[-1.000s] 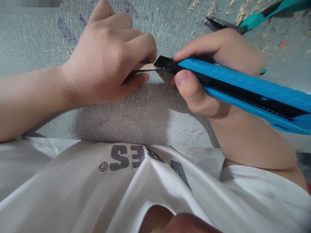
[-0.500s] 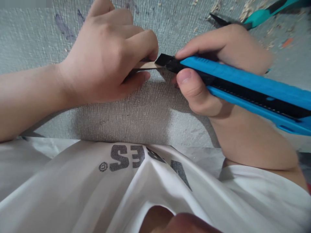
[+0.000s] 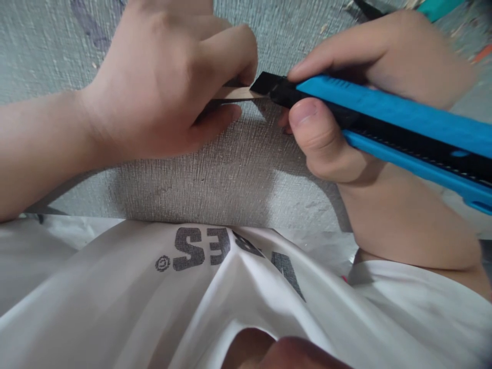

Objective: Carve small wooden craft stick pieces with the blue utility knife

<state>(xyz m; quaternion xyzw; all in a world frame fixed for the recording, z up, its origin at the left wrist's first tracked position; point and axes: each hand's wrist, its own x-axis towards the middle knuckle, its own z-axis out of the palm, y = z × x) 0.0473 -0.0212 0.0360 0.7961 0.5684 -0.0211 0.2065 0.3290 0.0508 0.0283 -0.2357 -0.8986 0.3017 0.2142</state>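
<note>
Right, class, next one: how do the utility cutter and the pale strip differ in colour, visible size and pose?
Colour: the utility cutter is blue and black; the pale strip is light tan.
Size: the cutter shows much larger than the strip.
Pose: the cutter slants across the picture; the strip lies nearly level.
Shared: both are hand-held and only partly visible.

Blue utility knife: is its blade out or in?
Out: the dark, slanted blade juts from the front of the blue utility knife, at the pale strip.
</note>
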